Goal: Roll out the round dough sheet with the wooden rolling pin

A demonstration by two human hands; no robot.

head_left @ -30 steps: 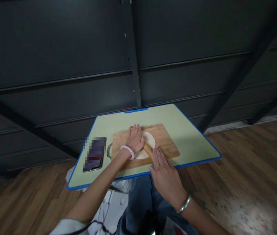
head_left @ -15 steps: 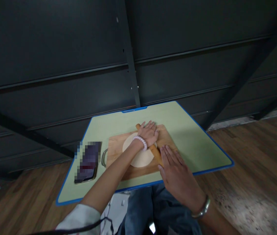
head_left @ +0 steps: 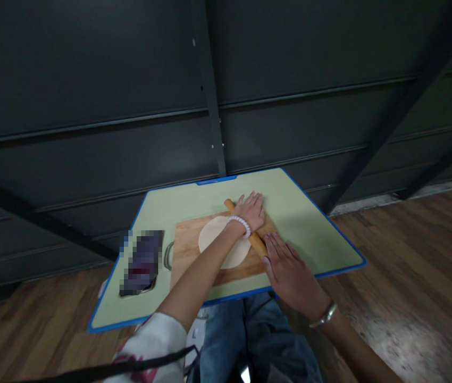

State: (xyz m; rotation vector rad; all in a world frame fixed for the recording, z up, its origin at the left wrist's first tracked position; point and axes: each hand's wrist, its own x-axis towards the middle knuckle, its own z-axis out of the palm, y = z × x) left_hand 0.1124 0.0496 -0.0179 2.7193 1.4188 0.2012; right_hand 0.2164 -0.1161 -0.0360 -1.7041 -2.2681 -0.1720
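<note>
A wooden rolling pin [head_left: 257, 244] lies slantwise over the right part of a thin, round, pale sheet of dough [head_left: 212, 231]. My left hand [head_left: 251, 210], with a beaded bracelet at the wrist, rests flat on the pin toward its far end, fingers stretched out. Over the near end lies my right hand [head_left: 290, 271], fingers straight and flat, thumb along the side; its palm hides that end. Under the dough is a wooden cutting board [head_left: 186, 244] with a metal handle [head_left: 167, 255] on its left. My left forearm covers part of the dough.
The board stands on a small light-green table [head_left: 309, 234] with a blue rim. A phone [head_left: 142, 263], blurred by pixels, lies at the table's left. Behind rises a dark metal panel wall [head_left: 150, 154]. My legs [head_left: 226, 335] are below the near edge; wood-look floor surrounds the table.
Both hands and the rolling pin have shifted a little to the right across the dough, so more of its left side shows. The view has tilted slightly.
</note>
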